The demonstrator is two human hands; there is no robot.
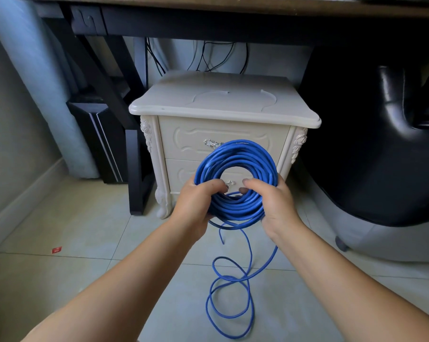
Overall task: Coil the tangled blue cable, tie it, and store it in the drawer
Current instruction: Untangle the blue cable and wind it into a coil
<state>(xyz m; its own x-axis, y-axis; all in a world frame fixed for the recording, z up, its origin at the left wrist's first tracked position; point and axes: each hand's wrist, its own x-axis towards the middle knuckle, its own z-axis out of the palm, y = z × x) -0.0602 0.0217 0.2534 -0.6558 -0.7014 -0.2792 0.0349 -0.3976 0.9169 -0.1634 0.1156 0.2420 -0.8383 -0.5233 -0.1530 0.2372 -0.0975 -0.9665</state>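
Coiling is mostly done: left hand [198, 201] and right hand [270, 201] each grip the blue cable [235, 164] coil mid-frame; its tail trails floorward, untied, drawers [184, 141] closed.

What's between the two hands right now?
Head view: the bundled lower arc of the blue cable coil, gripped by the left hand and right hand.

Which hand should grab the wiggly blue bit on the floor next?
Probably the right hand: the loose cable hangs just below it, down to the floor. The left hand grips the coil with its fingers curled through the middle, so it can hold the coil steady.
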